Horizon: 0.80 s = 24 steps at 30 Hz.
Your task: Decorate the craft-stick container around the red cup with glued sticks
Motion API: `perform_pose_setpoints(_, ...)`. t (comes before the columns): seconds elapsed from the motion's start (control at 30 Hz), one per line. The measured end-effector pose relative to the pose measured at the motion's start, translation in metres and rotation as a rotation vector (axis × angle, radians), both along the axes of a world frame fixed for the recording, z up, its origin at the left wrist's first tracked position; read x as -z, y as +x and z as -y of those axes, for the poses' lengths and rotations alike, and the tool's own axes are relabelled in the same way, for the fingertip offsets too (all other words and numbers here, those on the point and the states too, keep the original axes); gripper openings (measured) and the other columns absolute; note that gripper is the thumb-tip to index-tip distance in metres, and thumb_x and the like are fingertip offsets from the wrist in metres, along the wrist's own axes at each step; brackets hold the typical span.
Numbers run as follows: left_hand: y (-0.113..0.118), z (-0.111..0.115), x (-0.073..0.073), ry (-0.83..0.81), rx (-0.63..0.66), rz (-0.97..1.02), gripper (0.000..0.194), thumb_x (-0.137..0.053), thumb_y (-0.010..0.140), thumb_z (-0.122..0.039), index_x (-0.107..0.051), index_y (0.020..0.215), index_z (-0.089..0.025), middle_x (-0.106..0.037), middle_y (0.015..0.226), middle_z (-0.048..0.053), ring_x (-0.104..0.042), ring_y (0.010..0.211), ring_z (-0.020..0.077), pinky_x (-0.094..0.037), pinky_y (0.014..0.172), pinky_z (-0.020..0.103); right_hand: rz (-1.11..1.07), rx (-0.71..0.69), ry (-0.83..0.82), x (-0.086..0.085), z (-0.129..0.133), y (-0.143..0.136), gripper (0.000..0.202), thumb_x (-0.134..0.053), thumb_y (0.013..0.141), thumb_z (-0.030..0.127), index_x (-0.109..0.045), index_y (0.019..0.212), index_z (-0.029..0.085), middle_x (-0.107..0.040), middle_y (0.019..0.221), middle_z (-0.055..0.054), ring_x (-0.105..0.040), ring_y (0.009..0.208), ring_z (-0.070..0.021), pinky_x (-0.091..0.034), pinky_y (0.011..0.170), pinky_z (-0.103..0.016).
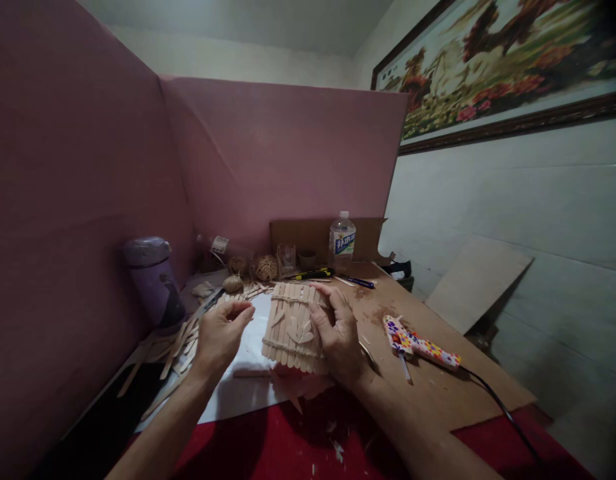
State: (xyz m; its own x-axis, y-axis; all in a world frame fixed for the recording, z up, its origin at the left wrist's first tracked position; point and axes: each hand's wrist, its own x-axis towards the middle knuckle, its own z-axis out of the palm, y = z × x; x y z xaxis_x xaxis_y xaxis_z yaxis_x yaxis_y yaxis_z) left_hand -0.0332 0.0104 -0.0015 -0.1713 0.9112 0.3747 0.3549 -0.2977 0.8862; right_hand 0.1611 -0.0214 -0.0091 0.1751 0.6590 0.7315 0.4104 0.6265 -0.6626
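Observation:
My right hand (338, 333) grips the right side of a panel of pale wooden craft sticks (291, 330). Twine runs across the panel near its upper and lower ends, and small leaf-shaped wood pieces sit between the two bands. To the left of the panel and apart from it, my left hand (222, 333) is closed, thumb against the fingers; whatever may be pinched there is too small to make out.
A flower-patterned glue gun (421, 347) with a black cord lies at right on cardboard (438, 400). Loose sticks (181, 347) and a purple container (155, 283) are at left. Behind are twine balls (266, 268), a cutter (313, 273), a pen (359, 282) and a bottle (343, 241).

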Motion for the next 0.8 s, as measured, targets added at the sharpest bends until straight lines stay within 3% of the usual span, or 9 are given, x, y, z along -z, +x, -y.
perform_pose_setpoints(0.13, 0.024, 0.015, -0.036, 0.159, 0.163, 0.155, 0.021, -0.07, 0.069, -0.036, -0.069, 0.076, -0.016, -0.066, 0.073, 0.003, -0.059, 0.07, 0.016, -0.046, 0.068, 0.029, -0.008, -0.02, -0.011, -0.002, 0.002, 0.0, 0.024, -0.048, 0.09, 0.028, -0.058, 0.112, 0.026, -0.061, 0.113, -0.004, -0.053, 0.109, -0.0232, -0.038, 0.098, -0.043)
perform_pose_setpoints(0.2, 0.039, 0.019, -0.05, 0.288, 0.315, 0.069, 0.015, -0.068, 0.071, -0.032, -0.069, 0.069, -0.018, -0.066, 0.088, 0.006, -0.06, 0.087, 0.0189, -0.046, 0.08, 0.031, -0.022, -0.041, -0.016, -0.003, 0.002, 0.0, 0.025, -0.044, 0.093, 0.029, -0.058, 0.114, 0.026, -0.06, 0.115, -0.004, -0.052, 0.111, -0.0223, -0.037, 0.1, -0.043)
perform_pose_setpoints(0.27, 0.052, 0.018, -0.057, 0.304, 0.396, -0.029, 0.011, -0.07, 0.068, -0.029, -0.07, 0.065, -0.019, -0.063, 0.103, 0.008, -0.058, 0.1, 0.0229, -0.045, 0.087, 0.035, -0.053, -0.065, -0.021, -0.003, 0.001, 0.001, 0.026, -0.04, 0.095, 0.029, -0.057, 0.116, 0.026, -0.059, 0.117, -0.004, -0.051, 0.114, -0.0214, -0.036, 0.102, -0.042)
perform_pose_setpoints(0.37, 0.062, 0.01, -0.057, 0.225, 0.48, -0.02, 0.01, -0.073, 0.064, -0.029, -0.072, 0.064, -0.019, -0.064, 0.103, 0.009, -0.059, 0.099, 0.0243, -0.045, 0.087, 0.037, -0.131, -0.116, -0.025, -0.003, 0.002, 0.001, 0.026, -0.037, 0.097, 0.031, -0.054, 0.116, 0.026, -0.057, 0.118, -0.005, -0.053, 0.112, -0.0204, -0.04, 0.099, -0.04)
perform_pose_setpoints(0.47, 0.065, 0.003, -0.051, 0.137, 0.54, 0.05, 0.015, -0.072, 0.067, -0.033, -0.072, 0.067, -0.018, -0.068, 0.089, 0.008, -0.062, 0.085, 0.0215, -0.047, 0.077, 0.033, -0.2, -0.15, 0.024, -0.004, 0.003, 0.0, 0.02, -0.04, 0.096, 0.033, -0.054, 0.108, 0.024, -0.056, 0.113, -0.006, -0.054, 0.108, -0.0194, -0.043, 0.097, -0.038)
perform_pose_setpoints(0.63, 0.064, -0.002, -0.041, 0.189, 0.499, 0.061, 0.015, -0.071, 0.067, -0.032, -0.071, 0.066, -0.018, -0.067, 0.08, 0.006, -0.061, 0.079, 0.0194, -0.047, 0.072, 0.03, -0.141, -0.112, 0.063, -0.001, -0.002, -0.002, 0.008, -0.053, 0.091, 0.03, -0.057, 0.089, 0.023, -0.056, 0.107, -0.005, -0.052, 0.109, -0.0197, -0.04, 0.098, -0.038)
perform_pose_setpoints(0.8, 0.062, -0.008, -0.03, 0.221, 0.473, 0.048, 0.015, -0.07, 0.071, -0.033, -0.068, 0.069, -0.018, -0.066, 0.08, 0.004, -0.058, 0.079, 0.0182, -0.045, 0.071, 0.029, -0.113, -0.075, 0.074, 0.0, -0.008, -0.003, 0.006, -0.055, 0.089, 0.026, -0.058, 0.085, 0.022, -0.056, 0.105, -0.005, -0.053, 0.106, -0.0194, -0.039, 0.097, -0.038)
